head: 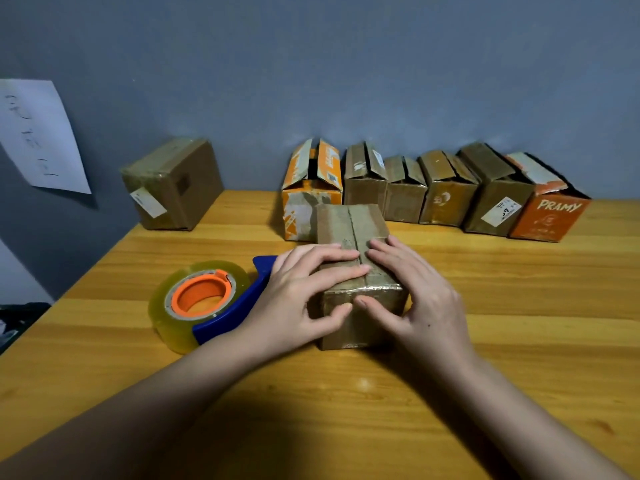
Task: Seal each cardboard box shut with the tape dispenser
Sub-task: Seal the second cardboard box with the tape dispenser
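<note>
Cardboard box (356,271) sits mid-worktop (519,289); our left hand (294,299) and right hand (419,292) press flat-fingered on it; bare wood lies right of it.

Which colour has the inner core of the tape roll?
Orange; the core sits inside the clear yellowish tape roll on the blue tape dispenser, seen in the head view.
</note>
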